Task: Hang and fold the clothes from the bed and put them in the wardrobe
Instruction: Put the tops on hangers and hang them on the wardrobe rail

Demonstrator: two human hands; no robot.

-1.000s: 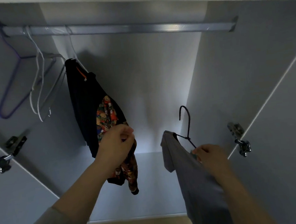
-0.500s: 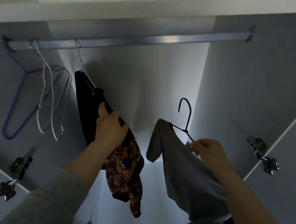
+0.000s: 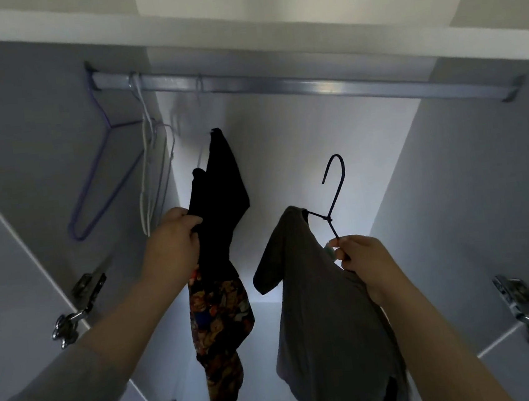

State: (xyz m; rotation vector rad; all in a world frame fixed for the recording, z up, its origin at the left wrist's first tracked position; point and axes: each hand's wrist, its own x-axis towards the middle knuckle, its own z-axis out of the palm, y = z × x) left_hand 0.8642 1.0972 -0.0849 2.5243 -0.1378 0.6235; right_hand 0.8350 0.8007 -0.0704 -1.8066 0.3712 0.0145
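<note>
The right hand (image 3: 366, 261), pinching the black hanger (image 3: 335, 199) that carries the grey garment (image 3: 326, 308), has risen toward but not reached the rail (image 3: 310, 85), while the left hand (image 3: 171, 239) now grips the hung dark garment (image 3: 220, 192) higher up, apparently clearing rail space for hooking.

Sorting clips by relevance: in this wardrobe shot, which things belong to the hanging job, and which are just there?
Part of the job:
- grey shirt on the black hanger, pinched by the right hand
- dark patterned garment, gripped by the left hand
- rail

Just there:
- purple hanger
- white hangers
- door hinges
</note>
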